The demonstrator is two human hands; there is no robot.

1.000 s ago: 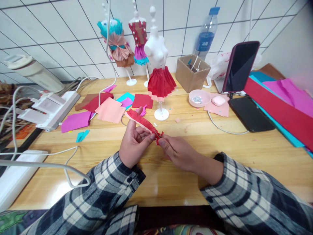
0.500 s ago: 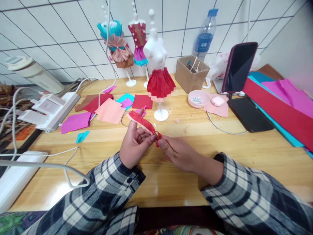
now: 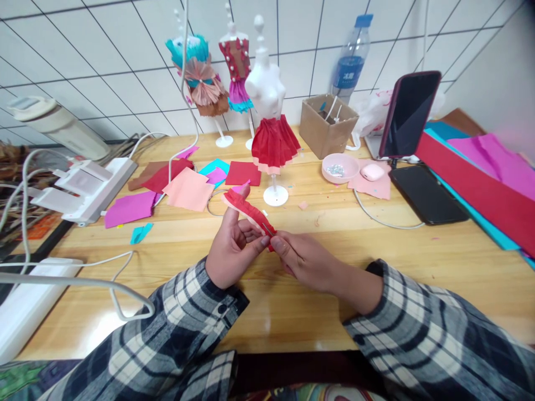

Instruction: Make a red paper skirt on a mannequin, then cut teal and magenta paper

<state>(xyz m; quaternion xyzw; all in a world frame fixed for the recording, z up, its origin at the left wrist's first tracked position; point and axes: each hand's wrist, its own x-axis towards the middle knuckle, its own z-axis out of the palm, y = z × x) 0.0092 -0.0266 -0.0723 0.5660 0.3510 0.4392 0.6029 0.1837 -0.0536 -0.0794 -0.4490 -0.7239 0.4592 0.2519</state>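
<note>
Pinching red strip [image 3: 249,210], mannequin [image 3: 266,89] beyond hands [image 3: 232,248] [image 3: 307,262], table edge [image 3: 292,347] nearer

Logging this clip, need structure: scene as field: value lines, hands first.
Left hand: holds red-and-pink strip
Right hand: fingers closed at strip's near end; exact grip hidden
Ahead of hands: white mannequin, upright, in red skirt with pink hem
Behind it, left: two dressed mannequins
Right of it: cardboard box, pink bowl
Surface: wooden table

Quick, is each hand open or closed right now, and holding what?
Left hand: closed on a red strip with a pink edge.
Right hand: closed, pinching the strip's near end.
</note>
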